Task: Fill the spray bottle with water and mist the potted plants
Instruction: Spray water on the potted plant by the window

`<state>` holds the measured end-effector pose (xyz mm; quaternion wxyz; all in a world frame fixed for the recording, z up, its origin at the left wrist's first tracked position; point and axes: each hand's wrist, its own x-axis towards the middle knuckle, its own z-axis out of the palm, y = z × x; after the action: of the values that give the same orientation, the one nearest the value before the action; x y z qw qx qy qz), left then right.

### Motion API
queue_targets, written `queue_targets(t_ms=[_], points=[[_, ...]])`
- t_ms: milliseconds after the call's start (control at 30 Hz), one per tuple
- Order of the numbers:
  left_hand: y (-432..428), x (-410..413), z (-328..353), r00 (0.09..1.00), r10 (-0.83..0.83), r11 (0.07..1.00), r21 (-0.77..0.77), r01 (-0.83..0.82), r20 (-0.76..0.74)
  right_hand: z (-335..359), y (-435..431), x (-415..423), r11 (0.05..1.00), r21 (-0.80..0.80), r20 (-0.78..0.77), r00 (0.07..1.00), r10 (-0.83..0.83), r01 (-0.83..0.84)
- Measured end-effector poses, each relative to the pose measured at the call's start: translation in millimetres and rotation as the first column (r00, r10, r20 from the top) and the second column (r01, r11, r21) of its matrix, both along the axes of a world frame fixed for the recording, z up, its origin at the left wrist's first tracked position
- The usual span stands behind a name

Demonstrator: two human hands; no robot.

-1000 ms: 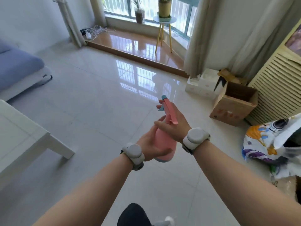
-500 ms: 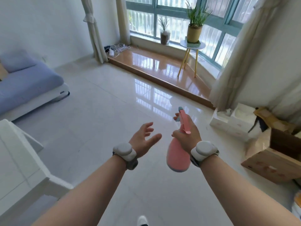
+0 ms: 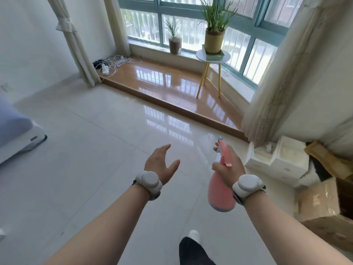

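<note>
A pale, glossy tiled floor [image 3: 95, 150] is spread across the room, and it is bounded at the far side by a bay window [image 3: 257, 18] with a raised wooden ledge [image 3: 162, 81] below it. A curtain [image 3: 277, 73] is hung at the right, with cardboard boxes [image 3: 321, 203] stacked beneath it. On the ledge a small round worktop [image 3: 200, 55] on yellow legs is stood, and on it the larger potted plant [image 3: 214, 41] is carried. The smaller potted plant [image 3: 175, 44] is set on the sill just beside it. The pink spray bottle [image 3: 219, 192] is held well apart from both plants, over the floor, with its nozzle pointed towards the window. It is gripped at the neck by the right hand [image 3: 229, 169], whose fingers are curled round it near the trigger. The left hand [image 3: 160, 165] is held empty beside it, fingers spread and relaxed. Whether water is inside cannot be told, as the bottle is opaque. The carry to the plants is judged to be the step in hand. Next, the gap must be closed, the nozzle raised to the leaves and the trigger squeezed.
</note>
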<state>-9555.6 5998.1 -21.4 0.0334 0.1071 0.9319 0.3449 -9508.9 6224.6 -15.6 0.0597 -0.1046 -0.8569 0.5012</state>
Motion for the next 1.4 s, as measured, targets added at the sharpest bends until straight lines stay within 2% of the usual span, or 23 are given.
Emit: queue_targets(t_ms=[233, 433, 567, 600, 667, 700, 767, 1000, 1200, 1400], points=[[35, -171, 23, 0.985, -0.003, 0.976, -0.213, -0.034, -0.174, 25, 29, -191, 0.994, 0.089, -0.001, 0.998, 0.061, -0.06], [26, -327, 18, 0.983, 0.077, 0.971, -0.21, -0.112, -0.168, 15, 30, -349, 0.994, 0.075, 0.001, 0.997, 0.078, -0.078], [26, -461, 12, 0.987, 0.049, 0.972, -0.222, -0.083, -0.154, 3, 31, -474, 0.995, 0.083, -0.019, 0.998, 0.054, -0.052], [26, -470, 15, 0.988, 0.055, 0.968, -0.234, -0.088, -0.144, 5, 33, -481, 0.995, 0.086, -0.015, 0.999, 0.05, -0.049], [32, -554, 17, 0.993, 0.023, 0.975, -0.216, -0.048, -0.118, 5, 41, -552, 0.996, 0.085, -0.006, 1.0, 0.023, -0.023], [34, -561, 22, 0.992, 0.015, 0.974, -0.222, -0.042, -0.123, 8, 43, -558, 0.994, 0.101, -0.013, 0.999, 0.031, -0.029], [55, -641, 22, 0.995, -0.04, 0.974, -0.226, 0.018, -0.092, 6, 61, -618, 0.996, 0.078, -0.003, 0.999, -0.036, 0.036], [148, -797, 22, 0.979, -0.193, 0.966, -0.189, 0.178, -0.066, -4, 136, -746, 0.987, 0.032, 0.045, 0.986, -0.162, 0.16], [230, -927, 18, 0.972, -0.233, 0.951, -0.206, 0.229, 0.002, -9, 213, -876, 0.988, 0.006, 0.077, 0.985, -0.157, 0.157], [298, -1028, 33, 0.957, -0.29, 0.93, -0.236, 0.28, -0.005, 11, 270, -987, 0.987, 0.046, 0.051, 0.986, -0.158, 0.156]])
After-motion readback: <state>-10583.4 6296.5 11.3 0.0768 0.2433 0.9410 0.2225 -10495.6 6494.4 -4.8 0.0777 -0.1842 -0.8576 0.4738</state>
